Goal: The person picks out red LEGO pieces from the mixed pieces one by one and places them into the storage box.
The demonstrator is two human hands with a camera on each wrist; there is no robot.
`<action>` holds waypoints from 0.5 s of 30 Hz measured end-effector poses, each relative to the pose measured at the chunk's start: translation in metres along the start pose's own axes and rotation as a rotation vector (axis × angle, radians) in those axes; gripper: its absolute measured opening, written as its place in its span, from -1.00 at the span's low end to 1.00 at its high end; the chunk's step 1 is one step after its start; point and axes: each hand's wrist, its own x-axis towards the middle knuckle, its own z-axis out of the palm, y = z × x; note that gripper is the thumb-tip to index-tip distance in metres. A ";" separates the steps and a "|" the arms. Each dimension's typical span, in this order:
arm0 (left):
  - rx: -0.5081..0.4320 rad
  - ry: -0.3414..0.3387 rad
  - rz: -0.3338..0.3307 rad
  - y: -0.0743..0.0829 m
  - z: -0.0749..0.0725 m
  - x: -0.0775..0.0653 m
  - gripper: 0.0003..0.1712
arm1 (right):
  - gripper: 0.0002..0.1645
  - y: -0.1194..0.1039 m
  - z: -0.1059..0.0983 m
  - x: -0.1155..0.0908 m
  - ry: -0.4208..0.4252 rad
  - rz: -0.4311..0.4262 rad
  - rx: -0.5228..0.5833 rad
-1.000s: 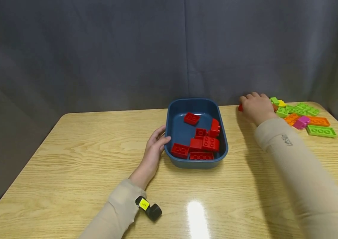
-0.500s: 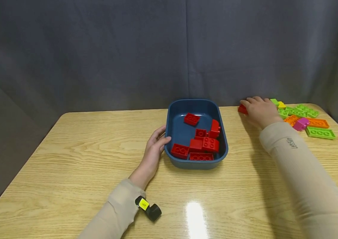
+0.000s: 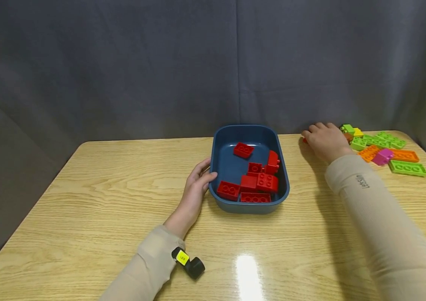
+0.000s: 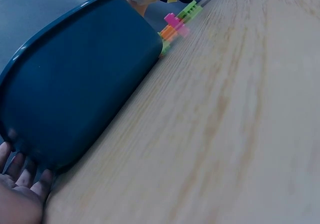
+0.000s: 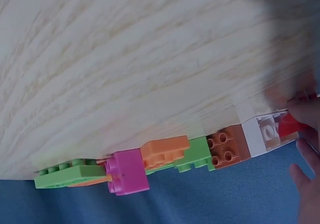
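In the head view my left hand [image 3: 194,188] holds the left side of a dark blue plastic bin [image 3: 248,208]. Its thumb lies at the rim, and the left wrist view shows its fingertips against the outer wall [image 4: 80,78]. Inside the bin are several red toy building bricks [image 3: 243,150]. At the table's back edge my right hand [image 3: 327,142] grips a red brick [image 5: 289,126], mostly hidden under the fingers in the head view. Right beside that brick, in the right wrist view, are a white brick [image 5: 254,136] and a brown brick [image 5: 228,147].
To the right of my right hand lie green [image 3: 408,167], orange [image 3: 404,155], yellow [image 3: 358,132] and magenta [image 3: 383,156] bricks, close together. A grey curtain [image 3: 160,71] hangs along the wooden table's [image 3: 96,188] back edge.
The right hand shifted slightly right, uncovering more of the red brick, then came back over it. The left hand and the bin stay in place.
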 end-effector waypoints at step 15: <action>0.003 0.000 -0.006 -0.004 0.000 0.002 -0.39 | -0.79 -0.004 0.002 -0.001 0.078 -0.038 0.000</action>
